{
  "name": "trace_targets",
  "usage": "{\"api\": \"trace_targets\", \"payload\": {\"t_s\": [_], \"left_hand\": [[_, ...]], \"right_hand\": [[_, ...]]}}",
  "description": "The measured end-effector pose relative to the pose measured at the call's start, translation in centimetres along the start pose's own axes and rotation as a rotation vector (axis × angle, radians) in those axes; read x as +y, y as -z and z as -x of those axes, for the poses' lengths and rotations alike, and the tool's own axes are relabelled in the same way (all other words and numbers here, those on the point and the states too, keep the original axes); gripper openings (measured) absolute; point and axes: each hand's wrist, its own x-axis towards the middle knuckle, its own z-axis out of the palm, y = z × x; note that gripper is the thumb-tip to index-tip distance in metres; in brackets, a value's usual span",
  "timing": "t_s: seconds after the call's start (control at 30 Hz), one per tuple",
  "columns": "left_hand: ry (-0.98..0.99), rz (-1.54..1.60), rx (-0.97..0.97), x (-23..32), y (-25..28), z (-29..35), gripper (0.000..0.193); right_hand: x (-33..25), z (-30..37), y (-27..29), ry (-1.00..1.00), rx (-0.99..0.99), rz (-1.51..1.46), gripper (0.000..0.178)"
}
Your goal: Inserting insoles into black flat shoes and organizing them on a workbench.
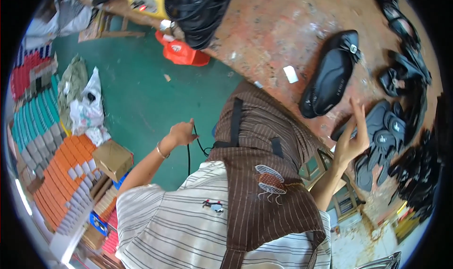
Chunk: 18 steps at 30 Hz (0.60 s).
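My left hand (181, 133), with a bangle at the wrist, is out over the green floor. Its fingers are closed round a thin black cord (197, 133) that hangs down beside my apron. At the edge of the worn wooden table, my right hand (353, 139) has its fingers stretched out and grips nothing. Just beyond those fingers lies a black flat shoe (332, 75) with a bow and a bright buckle at the toe. Black sandals (381, 136) with round ornaments lie right beside this hand, partly behind it.
More black strapped shoes (401, 75) line the table's right side. A small white piece (291, 74) sits near the flat shoe. A red plastic container (181, 51) stands by the table edge. Stacked orange boxes (66, 174), a cardboard box (112, 159) and white bags (88, 106) fill the left.
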Motion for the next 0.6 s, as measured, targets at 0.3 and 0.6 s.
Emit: {"api": "trace_targets", "payload": {"t_s": [0.3, 0.6], "left_hand": [[0.177, -0.333, -0.036, -1.6, 5.9, 1.5, 0.029], [0.106, 1.766, 0.088, -3.3, 1.9, 0.6, 0.058]], "right_hand": [[2.3, 18.6, 4.8, -0.638, 0.538, -0.084, 0.027], [8.5, 33.0, 4.2, -0.875, 0.196, -0.191, 0.022]]}}
